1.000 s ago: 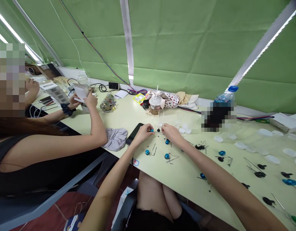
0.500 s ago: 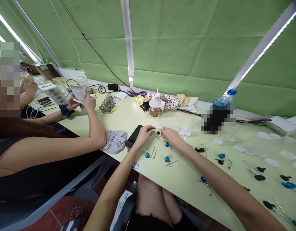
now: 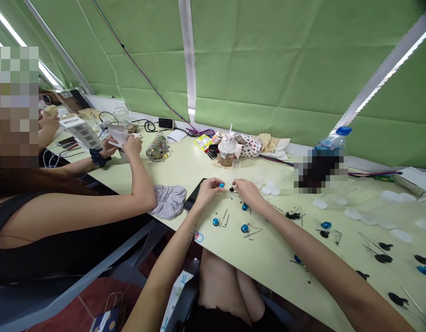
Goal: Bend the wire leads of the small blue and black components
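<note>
The left hand (image 3: 209,192) pinches a blue piece (image 3: 221,185), its long axis unreadable, over the pale counter (image 3: 263,253); whether the right hand's (image 3: 247,191) fingers hold anything, I cannot tell. Green fabric (image 3: 250,60) hangs behind.

I note green fabric coverings (image 3: 254,55) ahead of me, divided by pale strips (image 3: 189,55), with bright light (image 3: 12,28) showing through slits at upper left and right. My pale yellow-green desk (image 3: 192,166) runs alongside; lower left, a blue-grey chair (image 3: 95,273) stands over reddish flooring (image 3: 67,310).

Drink cup (image 3: 228,150) beside patterned pouch (image 3: 250,145)
</note>
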Available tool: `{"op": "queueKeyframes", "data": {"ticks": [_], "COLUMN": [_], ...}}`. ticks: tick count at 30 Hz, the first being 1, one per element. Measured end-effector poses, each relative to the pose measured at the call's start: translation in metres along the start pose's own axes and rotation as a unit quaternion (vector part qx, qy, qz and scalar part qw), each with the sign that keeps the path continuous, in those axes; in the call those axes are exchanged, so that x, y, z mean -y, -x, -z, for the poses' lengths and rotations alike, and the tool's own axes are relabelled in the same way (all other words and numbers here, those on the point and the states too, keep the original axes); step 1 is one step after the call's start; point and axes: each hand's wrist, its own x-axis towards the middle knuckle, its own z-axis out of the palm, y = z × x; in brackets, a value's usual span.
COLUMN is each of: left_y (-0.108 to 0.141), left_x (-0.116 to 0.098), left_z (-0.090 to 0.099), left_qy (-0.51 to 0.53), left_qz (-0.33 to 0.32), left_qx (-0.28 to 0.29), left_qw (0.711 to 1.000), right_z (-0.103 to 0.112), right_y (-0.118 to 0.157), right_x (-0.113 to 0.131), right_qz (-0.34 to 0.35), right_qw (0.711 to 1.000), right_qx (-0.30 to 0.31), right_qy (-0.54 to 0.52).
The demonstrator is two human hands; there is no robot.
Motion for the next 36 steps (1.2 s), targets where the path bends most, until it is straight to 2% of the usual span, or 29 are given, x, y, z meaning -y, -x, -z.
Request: {"op": "queueKeyframes", "data": {"ticks": [5,13,17,21,26,28,29,32,34,36], "left_y": [0.0,-0.002,-0.001,0.0,0.001,0.001,0.002,0.003,0.003,0.003], "left_x": [0.002,0.004,-0.001,-0.006,-0.007,-0.007,-0.007,-0.008,-0.009,-0.009], "left_z": [0.0,-0.001,0.002,0.004,0.001,-0.001,-0.002,-0.004,-0.004,-0.004], "left_qy": [-0.001,-0.038,-0.054,-0.06,-0.052,-0.049,-0.048,-0.046,-0.042,-0.039], "left_qz": [0.001,-0.014,-0.03,-0.042,-0.049,-0.05,-0.049,-0.048,-0.048,-0.051], "left_qx": [-0.008,-0.05,-0.081,-0.096,-0.092,-0.081,-0.074,-0.057,-0.052,-0.047], "left_qw": [1.0,0.998,0.995,0.993,0.993,0.994,0.995,0.996,0.997,0.997], "right_z": [0.006,-0.003,-0.006,0.0,0.022,0.033,0.038,0.048,0.051,0.051], "right_y": [0.008,0.012,0.006,0.006,0.011,0.012,0.013,0.011,0.01,0.009], "right_x": [0.003,0.043,0.053,0.048,0.028,0.02,0.018,0.014,0.015,0.015], "right_qz": [0.019,0.062,0.079,0.092,0.091,0.084,0.083,0.086,0.089,0.084], "right_qw": [0.999,0.995,0.994,0.995,0.991,0.973,0.949,0.838,0.807,0.802], "right_qx": [0.025,0.037,0.035,0.002,-0.077,-0.119,-0.135,-0.132,-0.111,-0.108], "right_qy": [0.017,0.068,0.066,0.031,-0.058,-0.18,-0.273,-0.523,-0.573,-0.582]}}
